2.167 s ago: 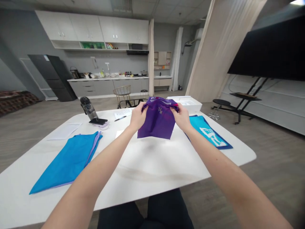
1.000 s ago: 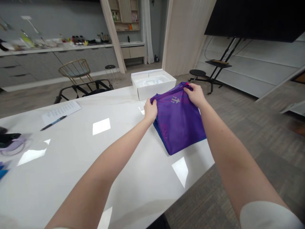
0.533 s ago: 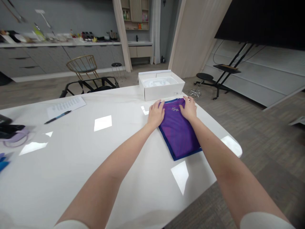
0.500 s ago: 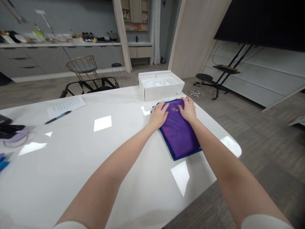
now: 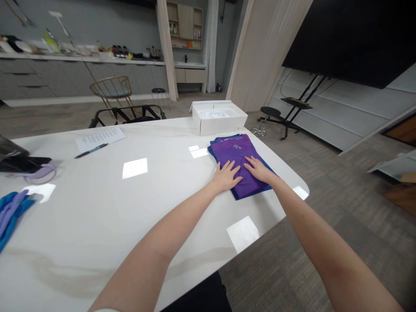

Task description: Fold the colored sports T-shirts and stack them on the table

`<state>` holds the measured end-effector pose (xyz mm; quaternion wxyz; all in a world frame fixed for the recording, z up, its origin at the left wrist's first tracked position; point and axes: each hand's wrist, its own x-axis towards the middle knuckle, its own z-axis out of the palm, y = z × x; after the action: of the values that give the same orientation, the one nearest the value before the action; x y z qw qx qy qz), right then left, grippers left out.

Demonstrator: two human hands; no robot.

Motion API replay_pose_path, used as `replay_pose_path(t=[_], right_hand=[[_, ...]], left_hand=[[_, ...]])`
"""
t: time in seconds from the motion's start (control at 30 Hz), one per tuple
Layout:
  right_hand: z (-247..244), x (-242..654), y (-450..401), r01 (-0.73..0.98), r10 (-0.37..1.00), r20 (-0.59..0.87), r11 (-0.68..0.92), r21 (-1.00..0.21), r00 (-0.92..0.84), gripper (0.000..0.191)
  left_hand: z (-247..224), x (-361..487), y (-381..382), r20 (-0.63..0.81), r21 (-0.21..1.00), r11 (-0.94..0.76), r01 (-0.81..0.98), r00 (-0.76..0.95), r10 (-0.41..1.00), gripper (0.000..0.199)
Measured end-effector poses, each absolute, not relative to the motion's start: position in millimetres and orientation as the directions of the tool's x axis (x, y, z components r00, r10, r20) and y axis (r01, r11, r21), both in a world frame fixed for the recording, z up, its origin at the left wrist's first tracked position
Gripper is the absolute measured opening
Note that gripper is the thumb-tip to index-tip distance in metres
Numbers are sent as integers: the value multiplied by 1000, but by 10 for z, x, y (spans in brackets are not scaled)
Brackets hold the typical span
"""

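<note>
A folded purple garment (image 5: 232, 151) with a small light print lies on a folded blue one (image 5: 212, 150), whose edges show around it. My left hand (image 5: 226, 176) rests flat on the left side of the purple cloth, fingers spread. Flat on its right side is my right hand (image 5: 259, 169), its fingers also apart. Neither hand grips anything. Just behind the garments stands an open white box (image 5: 219, 125) with pale, clear-looking wrapping inside.
The white table (image 5: 107, 225) carries a printed sheet (image 5: 113, 135), a pen (image 5: 91, 151), a black item (image 5: 24, 164) with a lilac band, and blue and lilac cloth (image 5: 13, 212) at the left edge. Chairs stand beyond the far edge.
Both hands have slid from the far end of the purple garment toward its near part, staying flat. The camera view has shifted, and more of the blue and lilac cloth shows.
</note>
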<state>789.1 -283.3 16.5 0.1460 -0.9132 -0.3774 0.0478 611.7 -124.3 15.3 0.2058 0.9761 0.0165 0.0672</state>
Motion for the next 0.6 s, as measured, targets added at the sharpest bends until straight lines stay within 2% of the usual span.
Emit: replay_pose_path(t=[0.1, 0.2, 0.27, 0.4, 0.6], right_hand=[[337, 7468, -2930, 703, 703, 81, -684, -194, 706, 52], [541, 6976, -2762, 735, 708, 199, -664, -138, 677, 40], [630, 6633, -2512, 773, 746, 205, -601, -201, 633, 33], [602, 5925, -1764, 806, 879, 65, -401, -436, 472, 24], [397, 4569, -388, 852, 994, 31, -78, -517, 109, 24]], left_hand=[[232, 5783, -1301, 152, 413, -910, -26, 987, 42, 59], [367, 5381, -1184, 158, 419, -907, 39, 981, 115, 45], [463, 5046, -1003, 119, 418, -901, 118, 976, 183, 39], [561, 4183, -487, 52, 403, -855, 328, 924, 379, 35], [466, 2642, 300, 24, 362, -678, 640, 721, 692, 33]])
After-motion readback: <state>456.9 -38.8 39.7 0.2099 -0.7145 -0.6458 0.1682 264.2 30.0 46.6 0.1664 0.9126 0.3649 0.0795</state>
